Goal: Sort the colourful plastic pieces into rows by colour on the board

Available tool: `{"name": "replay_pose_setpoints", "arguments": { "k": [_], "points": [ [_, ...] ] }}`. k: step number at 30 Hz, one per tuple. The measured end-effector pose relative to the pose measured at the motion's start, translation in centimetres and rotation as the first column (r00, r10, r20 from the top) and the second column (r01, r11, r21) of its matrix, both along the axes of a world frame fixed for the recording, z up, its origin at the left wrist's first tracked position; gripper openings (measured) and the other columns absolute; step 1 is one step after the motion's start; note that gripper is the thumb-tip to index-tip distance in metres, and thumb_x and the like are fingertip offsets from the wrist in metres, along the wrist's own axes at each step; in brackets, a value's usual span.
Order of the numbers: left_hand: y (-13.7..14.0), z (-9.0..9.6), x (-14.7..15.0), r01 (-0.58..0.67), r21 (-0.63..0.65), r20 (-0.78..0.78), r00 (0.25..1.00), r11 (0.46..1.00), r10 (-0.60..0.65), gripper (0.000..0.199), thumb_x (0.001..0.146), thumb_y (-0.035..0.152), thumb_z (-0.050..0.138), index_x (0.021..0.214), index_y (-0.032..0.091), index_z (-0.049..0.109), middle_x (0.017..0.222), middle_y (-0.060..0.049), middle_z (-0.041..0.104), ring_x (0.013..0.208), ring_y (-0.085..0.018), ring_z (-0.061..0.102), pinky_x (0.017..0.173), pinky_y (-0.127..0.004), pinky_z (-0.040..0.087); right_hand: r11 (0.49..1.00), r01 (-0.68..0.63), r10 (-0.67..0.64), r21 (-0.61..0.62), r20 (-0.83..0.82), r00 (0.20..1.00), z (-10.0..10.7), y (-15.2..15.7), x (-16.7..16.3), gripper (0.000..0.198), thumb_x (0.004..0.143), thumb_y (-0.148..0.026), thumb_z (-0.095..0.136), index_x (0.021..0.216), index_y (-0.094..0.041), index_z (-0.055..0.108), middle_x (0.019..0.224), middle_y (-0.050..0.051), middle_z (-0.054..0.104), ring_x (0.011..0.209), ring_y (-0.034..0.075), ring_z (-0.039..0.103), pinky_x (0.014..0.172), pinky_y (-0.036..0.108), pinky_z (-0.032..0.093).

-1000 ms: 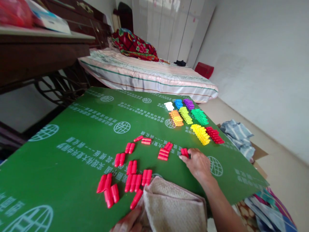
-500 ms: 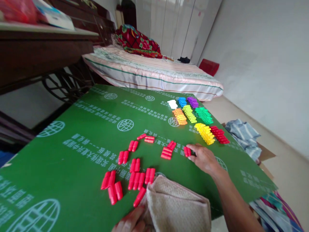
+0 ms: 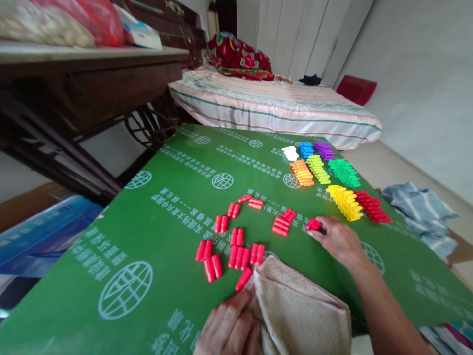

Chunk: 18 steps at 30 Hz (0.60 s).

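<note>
Right hand [image 3: 338,239] pinches red pegs [image 3: 314,224] at the desk [image 3: 173,281], near the yellow stack [image 3: 345,203]. Left hand [image 3: 227,325]: fingers curled, touching cloth [image 3: 303,305]; cannot tell whether gripping. Other pegs [image 3: 239,257] lie clustered on the desk.

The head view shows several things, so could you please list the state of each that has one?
Right hand, pinching red pieces
Beige cloth, folded
Left hand, at the beige cloth's edge, grip unclear
Loose red pieces, lying scattered, mostly in small groups
Sorted coloured pieces, laid in eight single-colour groups
Floral blanket, bunched up on the bed
Striped cloth, crumpled
</note>
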<state>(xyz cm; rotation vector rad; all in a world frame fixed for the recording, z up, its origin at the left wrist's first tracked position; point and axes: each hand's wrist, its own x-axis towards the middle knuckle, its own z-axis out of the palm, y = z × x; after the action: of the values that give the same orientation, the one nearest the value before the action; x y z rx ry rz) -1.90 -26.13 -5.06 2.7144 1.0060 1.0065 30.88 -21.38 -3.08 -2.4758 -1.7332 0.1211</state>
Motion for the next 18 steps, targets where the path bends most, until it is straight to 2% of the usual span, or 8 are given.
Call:
{"name": "replay_pose_setpoints", "arguments": {
  "k": [9, 18],
  "points": [
    [-0.4, -0.4, 0.1, 0.012, -0.024, 0.031, 0.999, 1.000, -0.011, 0.013, 0.083, 0.011, 0.058, 0.094, 0.017, 0.062, 0.114, -0.010, 0.068, 0.098, -0.014, 0.064, 0.086, -0.025, 0.053, 0.998, 0.010, -0.012, 0.055, 0.052, 0.999, -0.8, -0.1, 0.1, 0.034, 0.085, -0.045, 0.056, 0.106, -0.022, 0.068, 0.090, 0.005, 0.066, 0.076, 0.021, 0.063, 0.065, 0.029, 0.043],
    [0.0, -0.1, 0.2, 0.009, 0.000, 0.042, 0.999, 1.000, -0.009, 0.013, 0.084, 0.012, 0.057, 0.094, 0.018, 0.062, 0.113, -0.009, 0.069, 0.099, -0.014, 0.065, 0.087, -0.024, 0.054, 0.996, 0.019, -0.021, 0.081, 0.021, 1.000, -1.1, -0.2, 0.0, 0.029, 0.085, -0.043, 0.055, 0.102, -0.023, 0.068, 0.090, 0.005, 0.065, 0.078, 0.020, 0.064, 0.067, 0.029, 0.044]
  ]
}}
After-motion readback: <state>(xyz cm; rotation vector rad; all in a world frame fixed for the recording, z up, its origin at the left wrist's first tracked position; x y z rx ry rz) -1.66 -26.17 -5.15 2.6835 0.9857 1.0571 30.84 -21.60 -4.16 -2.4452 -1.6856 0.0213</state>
